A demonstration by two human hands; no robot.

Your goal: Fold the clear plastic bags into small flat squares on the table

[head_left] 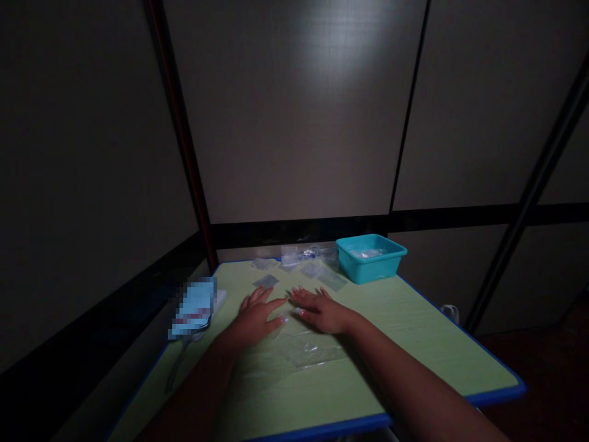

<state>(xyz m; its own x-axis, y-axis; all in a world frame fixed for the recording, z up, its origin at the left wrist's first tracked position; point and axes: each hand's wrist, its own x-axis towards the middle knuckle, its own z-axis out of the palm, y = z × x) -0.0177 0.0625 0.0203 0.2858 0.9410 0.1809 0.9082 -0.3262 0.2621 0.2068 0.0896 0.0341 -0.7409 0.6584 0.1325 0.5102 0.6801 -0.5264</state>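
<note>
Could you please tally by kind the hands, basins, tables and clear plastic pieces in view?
Hands: 2, the left hand and the right hand
Turquoise basin: 1
Green-topped table: 1
Total: 4, leaving out the clear plastic pieces, which are too indistinct to count

Clear plastic sheet (pixel 315 353), thin, wrinkled, shiny, lying flat, mostly on near side of both hands' fingers (pixel 273 304); contact unclear.

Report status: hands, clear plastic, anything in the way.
Left hand open, right hand open, both palms down. Clear plastic spread on table. Basin off right, clear of hands.
</note>
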